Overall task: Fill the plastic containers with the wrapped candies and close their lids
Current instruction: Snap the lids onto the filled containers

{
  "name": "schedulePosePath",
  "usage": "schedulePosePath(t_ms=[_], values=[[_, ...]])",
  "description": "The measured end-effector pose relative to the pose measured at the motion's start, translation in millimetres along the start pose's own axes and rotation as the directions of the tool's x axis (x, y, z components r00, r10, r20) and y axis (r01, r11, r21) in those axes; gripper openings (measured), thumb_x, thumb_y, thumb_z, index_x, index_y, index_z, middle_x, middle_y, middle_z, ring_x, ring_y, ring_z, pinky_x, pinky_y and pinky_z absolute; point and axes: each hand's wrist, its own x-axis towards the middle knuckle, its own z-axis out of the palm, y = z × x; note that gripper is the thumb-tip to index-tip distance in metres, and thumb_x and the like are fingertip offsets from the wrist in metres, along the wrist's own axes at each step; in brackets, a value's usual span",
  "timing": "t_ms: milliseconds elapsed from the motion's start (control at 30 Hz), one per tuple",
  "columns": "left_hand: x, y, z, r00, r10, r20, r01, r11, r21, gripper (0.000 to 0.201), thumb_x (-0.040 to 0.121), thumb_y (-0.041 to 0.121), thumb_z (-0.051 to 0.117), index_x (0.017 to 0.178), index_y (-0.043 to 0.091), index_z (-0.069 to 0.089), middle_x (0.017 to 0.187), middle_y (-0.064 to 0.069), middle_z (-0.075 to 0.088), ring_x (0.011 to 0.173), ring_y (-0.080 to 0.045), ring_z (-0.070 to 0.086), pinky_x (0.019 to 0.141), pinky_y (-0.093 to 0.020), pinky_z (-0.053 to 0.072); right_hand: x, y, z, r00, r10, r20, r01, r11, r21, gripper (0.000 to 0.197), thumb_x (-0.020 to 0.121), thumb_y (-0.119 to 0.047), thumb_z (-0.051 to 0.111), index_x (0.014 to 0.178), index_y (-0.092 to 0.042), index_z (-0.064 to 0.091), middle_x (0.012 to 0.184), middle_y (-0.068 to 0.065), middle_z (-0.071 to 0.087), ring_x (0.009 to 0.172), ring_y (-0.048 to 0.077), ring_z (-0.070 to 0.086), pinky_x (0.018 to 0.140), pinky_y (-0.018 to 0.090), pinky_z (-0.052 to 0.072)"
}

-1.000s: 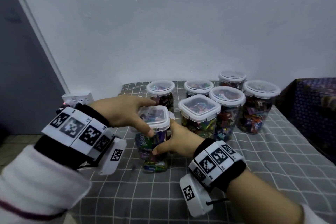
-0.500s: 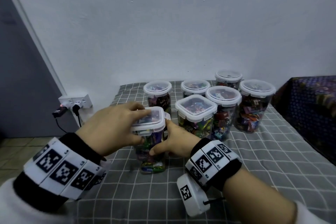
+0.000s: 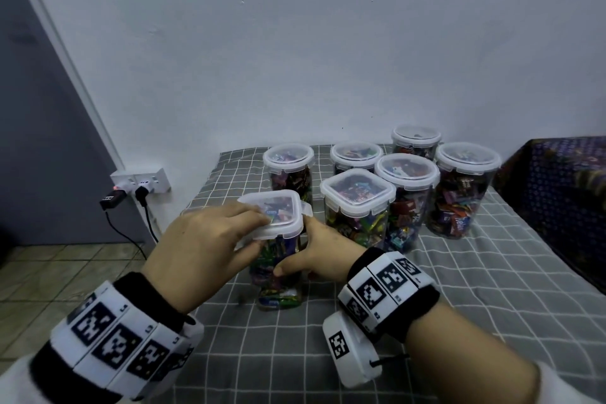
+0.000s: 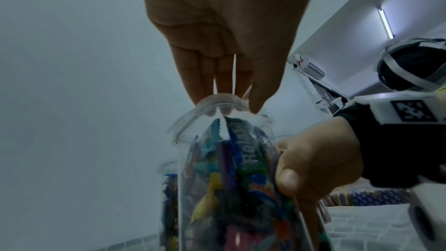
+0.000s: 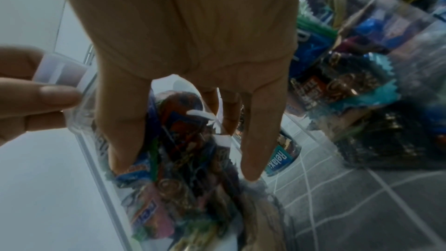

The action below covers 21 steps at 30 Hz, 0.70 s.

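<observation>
Item, nearest: square container (image 3: pixel 278 266), candy-filled, upright on the checked cloth (image 3: pixel 426 321). Our right hand (image 3: pixel 323 254) wraps its body; our left hand (image 3: pixel 210 239) pinches the lid (image 3: pixel 275 218) at its near edge. We judge the closing step in hand; next, press the clips down evenly. Beyond: six lidded containers (image 3: pixel 357 203). Latch engagement is hidden from us.

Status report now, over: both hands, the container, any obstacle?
Left hand grips square lid. Right hand holds the candy-filled container. Lid on top, latching unclear. Six closed containers behind, not blocking.
</observation>
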Motion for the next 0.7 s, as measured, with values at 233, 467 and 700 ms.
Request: schedulePosePath(t_ms=[233, 467, 700], values=[[-14, -8, 11, 0.97, -0.153, -0.188, 0.091, 0.948, -0.305, 0.047, 0.077, 0.064, 0.052, 0.109, 0.032, 0.065, 0.11, 0.024, 0.061, 0.102, 0.008, 0.057, 0.086, -0.013, 0.045, -8, 11, 13, 0.997, -0.014, -0.081, 0.023, 0.993, 0.114, 0.094, 0.068, -0.016, 0.082, 0.143, -0.023, 0.026, 0.126, -0.008, 0.053, 0.118, 0.012, 0.051, 0.103, 0.034, 0.044], [-18, -21, 30, 0.799, -0.602, -0.003, 0.417, 0.558, -0.718, 0.073, 0.062, 0.067, 0.057, 0.125, 0.031, 0.057, 0.12, 0.013, 0.062, 0.11, 0.003, 0.056, 0.091, -0.021, 0.044, -21, 10, 16, 0.96, -0.1, -0.261, 0.108, 0.994, 0.014, 0.115, 0.068, -0.041, 0.076, 0.148, -0.029, -0.005, 0.151, -0.007, 0.023, 0.138, 0.014, 0.027, 0.114, 0.042, 0.026], [-9, -5, 37, 0.781, -0.61, 0.134, 0.446, 0.395, -0.804, 0.026, 0.092, 0.024, 0.052, 0.109, 0.044, 0.055, 0.085, 0.047, 0.058, 0.093, 0.024, 0.053, 0.088, -0.02, 0.043, -10, -2, 18, 0.962, -0.12, -0.244, 0.13, 0.991, 0.027, 0.121, 0.06, -0.043, 0.075, 0.149, -0.026, -0.005, 0.151, -0.001, 0.027, 0.139, 0.016, 0.027, 0.114, 0.042, 0.026]])
